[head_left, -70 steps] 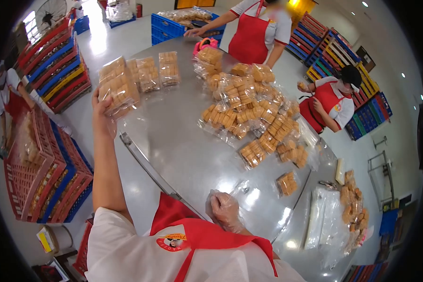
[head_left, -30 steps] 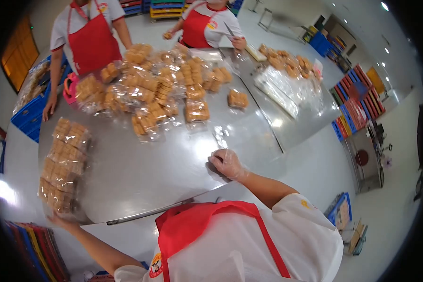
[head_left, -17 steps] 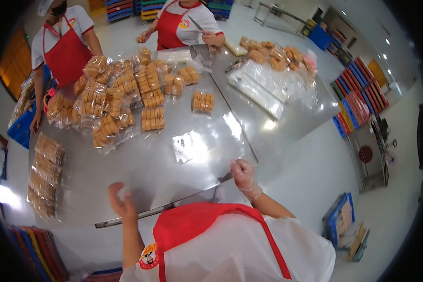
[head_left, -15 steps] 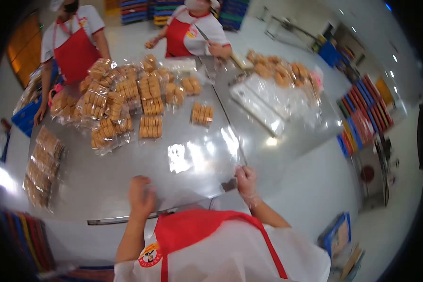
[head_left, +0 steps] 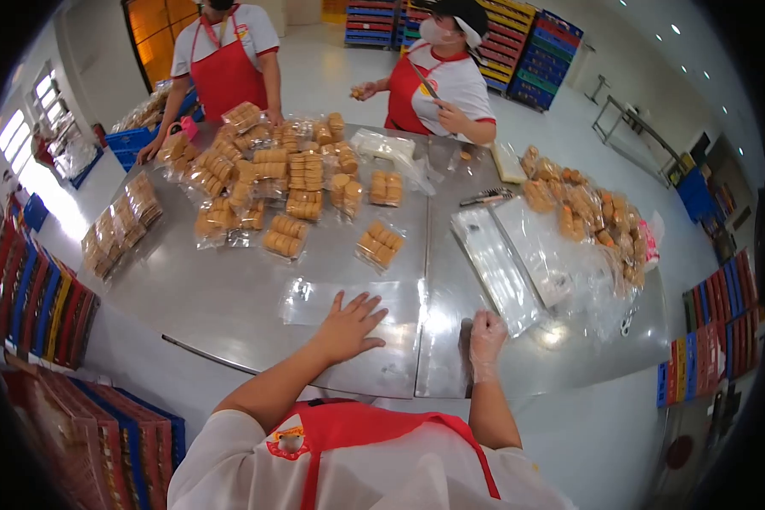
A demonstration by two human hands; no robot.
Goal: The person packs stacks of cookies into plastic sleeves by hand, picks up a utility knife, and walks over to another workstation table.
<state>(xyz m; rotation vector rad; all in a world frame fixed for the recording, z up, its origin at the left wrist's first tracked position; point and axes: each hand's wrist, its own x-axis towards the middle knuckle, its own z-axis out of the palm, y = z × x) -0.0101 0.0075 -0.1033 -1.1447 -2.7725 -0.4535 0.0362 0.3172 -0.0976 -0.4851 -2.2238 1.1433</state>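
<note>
My bare left hand lies open on the steel table, fingers spread, palm down. Its fingertips are by a flat clear plastic bag. My right hand, in a clear glove, is closed in a fist at the table, beside the stack of clear bags; whatever it may hold is hidden. Ahead of my left hand are a pack of round biscuits and another biscuit pack.
Many bagged biscuits are heaped at the far left, with a row of packs at the left edge. Loose biscuits lie at the right. Two co-workers stand opposite; one person holds a knife. Stacked crates flank the table.
My left hand has opened out and gone forward onto the table by the clear bag. My right hand stays closed. The view has shifted, showing more of the room.
</note>
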